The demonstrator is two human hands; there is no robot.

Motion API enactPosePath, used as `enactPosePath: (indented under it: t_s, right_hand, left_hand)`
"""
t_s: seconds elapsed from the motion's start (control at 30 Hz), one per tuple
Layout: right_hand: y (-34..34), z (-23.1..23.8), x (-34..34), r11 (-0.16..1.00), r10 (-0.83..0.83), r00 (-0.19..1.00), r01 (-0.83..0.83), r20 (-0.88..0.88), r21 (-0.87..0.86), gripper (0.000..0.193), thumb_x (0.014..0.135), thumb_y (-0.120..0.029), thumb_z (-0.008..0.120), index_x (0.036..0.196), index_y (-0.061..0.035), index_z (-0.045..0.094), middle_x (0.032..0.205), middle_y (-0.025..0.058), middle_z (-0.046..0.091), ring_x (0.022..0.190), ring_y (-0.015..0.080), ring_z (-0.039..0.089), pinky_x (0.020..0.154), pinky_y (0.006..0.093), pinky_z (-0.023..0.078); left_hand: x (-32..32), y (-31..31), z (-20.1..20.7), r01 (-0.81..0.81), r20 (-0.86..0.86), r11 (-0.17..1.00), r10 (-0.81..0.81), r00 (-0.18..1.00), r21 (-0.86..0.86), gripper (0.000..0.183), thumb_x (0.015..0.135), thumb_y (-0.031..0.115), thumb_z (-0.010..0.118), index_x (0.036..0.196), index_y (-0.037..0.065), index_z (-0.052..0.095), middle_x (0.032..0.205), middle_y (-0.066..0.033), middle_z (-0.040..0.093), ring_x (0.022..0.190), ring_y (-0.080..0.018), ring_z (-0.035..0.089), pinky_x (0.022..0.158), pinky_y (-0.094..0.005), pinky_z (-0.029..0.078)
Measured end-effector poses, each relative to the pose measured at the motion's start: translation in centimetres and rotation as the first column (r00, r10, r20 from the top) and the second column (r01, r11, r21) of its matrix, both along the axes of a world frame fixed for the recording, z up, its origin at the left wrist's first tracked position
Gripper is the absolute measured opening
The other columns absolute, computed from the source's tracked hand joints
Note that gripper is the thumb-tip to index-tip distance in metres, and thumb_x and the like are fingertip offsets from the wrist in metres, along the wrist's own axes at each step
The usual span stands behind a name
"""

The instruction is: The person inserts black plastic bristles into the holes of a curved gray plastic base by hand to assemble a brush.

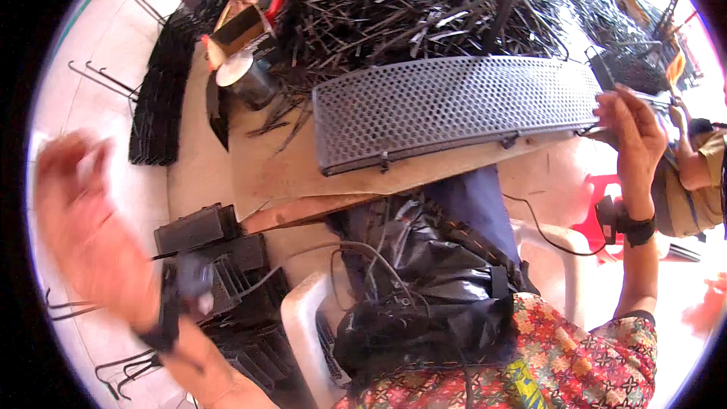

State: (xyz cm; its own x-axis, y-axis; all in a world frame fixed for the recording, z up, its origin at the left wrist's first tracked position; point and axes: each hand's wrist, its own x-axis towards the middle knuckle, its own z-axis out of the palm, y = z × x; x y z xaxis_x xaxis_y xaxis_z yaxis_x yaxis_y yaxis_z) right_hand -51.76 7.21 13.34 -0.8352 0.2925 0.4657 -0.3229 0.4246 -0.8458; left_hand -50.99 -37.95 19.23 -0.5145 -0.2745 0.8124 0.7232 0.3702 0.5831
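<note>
A long grey perforated panel (pixel 454 106) with a dotted mesh face lies tilted across a brown board (pixel 280 174). Small dark clips stick out along its near edge. My right hand (pixel 634 136) is at the panel's right end, its thumb and fingers closed on that end. Away to the left, my left hand (pixel 95 227) is raised off the board, apart from the panel. Motion blurs it, so its fingers do not show clearly. Both wrists wear dark bands.
Behind the panel rises a heap of thin black strips (pixel 409 7). A metal can (pixel 254 83) stands at the board's left. Dark panels (pixel 219 280) are stacked at lower left, near metal hooks (pixel 125 367). Another person's arm (pixel 693 155) shows at right.
</note>
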Motion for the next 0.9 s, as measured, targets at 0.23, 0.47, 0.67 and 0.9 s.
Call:
enactPosePath:
  t_s: [0.23, 0.47, 0.67, 0.9]
  right_hand:
    - [2.8, -7.7, -0.5, 0.999, 0.027, 0.971, -0.036, 0.237, 0.033, 0.011, 0.084, -0.005, 0.051, 0.089, 0.0035, 0.056, 0.074, 0.0076, 0.060, 0.062, 0.0103, 0.054, 0.056, 0.0219, 0.044]
    - [1.6, -11.0, -0.4, 0.989, 0.087, 0.867, -0.134, 0.490, 0.062, 0.011, 0.083, -0.004, 0.049, 0.089, 0.0038, 0.054, 0.071, 0.0066, 0.059, 0.058, 0.0094, 0.054, 0.051, 0.0202, 0.043]
    - [-0.6, -11.3, -1.7, 0.981, 0.054, 0.835, -0.147, 0.548, 0.128, 0.010, 0.082, -0.003, 0.051, 0.087, 0.0031, 0.055, 0.067, 0.0052, 0.058, 0.055, 0.0088, 0.054, 0.050, 0.0199, 0.043]
    - [-1.7, -11.3, -2.8, 0.975, 0.030, 0.809, -0.153, 0.587, 0.162, 0.005, 0.080, -0.002, 0.050, 0.080, 0.0021, 0.053, 0.066, 0.0053, 0.057, 0.054, 0.0090, 0.053, 0.049, 0.0205, 0.042]
  left_hand:
    - [-7.6, -14.0, -12.8, -0.285, 0.594, 0.952, 0.295, 0.749, -0.114, 0.017, 0.080, 0.011, 0.059, 0.096, 0.006, 0.059, 0.079, 0.0014, 0.058, 0.067, -0.0062, 0.052, 0.056, -0.0191, 0.043]
    - [-15.4, -21.4, -22.1, -0.447, 0.779, 0.893, 0.313, 0.544, -0.047, 0.014, 0.078, 0.006, 0.058, 0.090, 0.002, 0.061, 0.074, -0.0021, 0.058, 0.064, -0.0117, 0.055, 0.060, -0.0272, 0.046]
    - [-18.7, -20.4, -23.5, -0.452, 0.888, 0.874, 0.056, 0.456, 0.176, 0.017, 0.079, 0.015, 0.059, 0.090, 0.001, 0.061, 0.076, -0.0062, 0.060, 0.063, -0.0163, 0.056, 0.056, -0.0333, 0.048]
    - [-19.8, -21.0, -24.0, -0.434, 0.860, 0.836, -0.084, 0.503, 0.336, 0.027, 0.075, 0.023, 0.067, 0.088, 0.000, 0.060, 0.073, -0.0059, 0.057, 0.063, -0.0167, 0.055, 0.054, -0.0314, 0.045]
